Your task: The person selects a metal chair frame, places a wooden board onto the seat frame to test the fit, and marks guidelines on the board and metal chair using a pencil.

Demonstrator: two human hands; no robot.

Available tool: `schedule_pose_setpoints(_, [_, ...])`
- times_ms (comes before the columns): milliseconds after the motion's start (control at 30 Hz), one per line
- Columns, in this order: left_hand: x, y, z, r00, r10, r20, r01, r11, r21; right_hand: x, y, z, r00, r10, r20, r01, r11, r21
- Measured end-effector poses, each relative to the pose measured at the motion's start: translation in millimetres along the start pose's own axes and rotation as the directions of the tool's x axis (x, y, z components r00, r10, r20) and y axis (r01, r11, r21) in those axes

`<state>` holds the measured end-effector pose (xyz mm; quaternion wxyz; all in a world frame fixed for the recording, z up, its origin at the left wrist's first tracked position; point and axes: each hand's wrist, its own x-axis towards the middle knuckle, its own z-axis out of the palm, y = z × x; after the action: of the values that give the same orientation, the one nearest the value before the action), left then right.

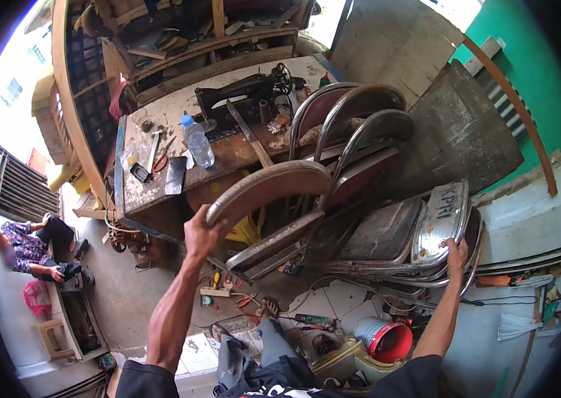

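Note:
My left hand [202,232] is closed around the metal rim of a chair [274,182] with a brown curved backrest, left of centre. Its seat shows edge-on below the backrest. Over on the right, my right hand [455,257] grips the edge of a folded metal chair [436,222] with dark lettering on its pale panel. That one lies on top of a stack of several folded chairs. Behind my left hand's chair stand more chairs [367,123] with rounded chrome frames, leaning close together. Their lower legs are mostly hidden.
A worn table [161,146] bears a black sewing machine [244,89], a water bottle [197,142], a hammer [154,149] and scissors [163,158]. Tools and cables lie on the floor near my feet, beside a red-lined bucket [386,339]. A person [35,245] sits at far left.

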<state>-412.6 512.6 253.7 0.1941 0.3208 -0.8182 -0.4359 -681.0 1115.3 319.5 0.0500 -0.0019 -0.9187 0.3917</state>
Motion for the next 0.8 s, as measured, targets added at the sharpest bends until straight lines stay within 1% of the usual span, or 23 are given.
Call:
schedule_pose_setpoints(33, [9.7,-11.1,-0.2,1.000,0.026,-0.006,-0.026,0.999,0.043,5.2,-4.1,0.0,1.000,-0.020,-0.022,0.020,1.000,-0.002])
schedule_pose_setpoints(67, [15.5,-11.4,-3.5,1.000,-0.018,0.006,0.018,1.000,0.022,9.6,-1.0,-3.5,0.998,-0.047,0.030,0.047,0.999,-0.020])
schedule_pose_setpoints(100, [21.8,-11.5,-8.3,0.998,-0.056,0.026,0.056,0.998,0.007,8.2,-2.8,-5.8,0.999,-0.030,0.030,0.031,0.999,-0.016])
schedule_pose_setpoints(133, [29.5,-24.4,-10.9,0.998,-0.063,0.032,0.062,0.998,0.020,9.8,-6.7,-7.6,0.998,-0.035,0.043,0.036,0.999,-0.027])
schedule_pose_setpoints(167, [31.3,-27.7,-15.9,0.997,-0.066,0.051,0.067,0.997,-0.024,12.2,-8.3,-10.7,0.998,-0.041,0.056,0.044,0.998,-0.043])
schedule_pose_setpoints(233, [27.3,-34.1,-24.8,0.991,-0.122,0.052,0.128,0.984,-0.121,23.9,3.1,-17.7,0.999,-0.007,0.051,0.007,1.000,-0.009])
schedule_pose_setpoints(300, [12.8,-35.4,-36.4,0.974,-0.217,0.063,0.225,0.955,-0.192,34.8,7.4,-19.1,0.997,-0.025,0.070,0.024,1.000,0.018])
schedule_pose_setpoints(333, [2.0,-35.3,-42.3,0.972,-0.226,0.066,0.235,0.933,-0.272,40.8,5.3,-20.8,0.993,-0.074,0.088,0.076,0.997,-0.016])
schedule_pose_setpoints(367, [-8.8,-32.0,-49.8,0.971,-0.229,0.071,0.239,0.934,-0.264,48.0,8.1,-22.1,0.990,-0.087,0.110,0.084,0.996,0.031])
schedule_pose_setpoints(433, [-30.3,-25.4,-64.6,0.967,-0.253,0.017,0.234,0.865,-0.443,69.7,24.2,-26.6,0.990,-0.072,0.124,0.067,0.997,0.040])
schedule_pose_setpoints(467, [-38.1,-26.6,-69.5,0.967,-0.254,0.013,0.234,0.869,-0.437,76.9,23.8,-28.2,0.990,-0.067,0.128,0.070,0.997,-0.022])
schedule_pose_setpoints(500, [-48.4,-28.9,-76.3,0.957,-0.287,-0.030,0.236,0.837,-0.493,80.3,22.6,-26.5,0.990,-0.037,0.139,0.030,0.998,0.050])
schedule_pose_setpoints(533, [-60.8,-30.2,-84.8,0.942,-0.328,-0.074,0.236,0.803,-0.547,81.7,25.6,-24.6,0.993,-0.030,0.112,0.023,0.998,0.062])
schedule_pose_setpoints(567, [-70.4,-29.2,-93.8,0.937,-0.336,-0.092,0.237,0.808,-0.540,86.9,25.0,-19.7,0.996,-0.031,0.086,0.024,0.997,0.078])
schedule_pose_setpoints(600, [-81.0,-26.7,-104.1,0.933,-0.342,-0.115,0.235,0.818,-0.526,86.7,25.6,-12.1,0.997,-0.023,0.074,0.009,0.982,0.190])
schedule_pose_setpoints(633, [-93.0,-23.3,-114.9,0.927,-0.349,-0.137,0.236,0.827,-0.510,85.8,26.2,-7.8,1.000,-0.006,0.006,0.006,0.993,0.115])
schedule_pose_setpoints(667, [-104.4,-19.2,-125.5,0.926,-0.346,-0.149,0.244,0.851,-0.464,81.9,23.2,-1.1,0.999,-0.033,-0.035,0.035,0.997,0.070])
schedule_pose_setpoints(700, [-112.7,-7.8,-133.8,0.921,-0.352,-0.168,0.243,0.854,-0.459,77.3,18.4,5.3,0.995,-0.062,-0.080,0.065,0.998,0.024])
schedule_pose_setpoints(733, [-122.0,7.3,-141.5,0.919,-0.348,-0.184,0.244,0.871,-0.427,69.6,15.5,12.4,0.993,0.002,-0.120,-0.003,1.000,-0.012])
schedule_pose_setpoints(767, [-130.7,21.6,-150.0,0.918,-0.345,-0.196,0.249,0.885,-0.393,60.8,10.8,22.9,0.995,0.003,-0.104,-0.003,1.000,-0.006])
schedule_pose_setpoints(800, [-137.4,32.2,-160.0,0.924,-0.329,-0.197,0.251,0.907,-0.338,50.4,6.2,34.3,0.979,-0.006,-0.203,-0.001,0.999,-0.038])
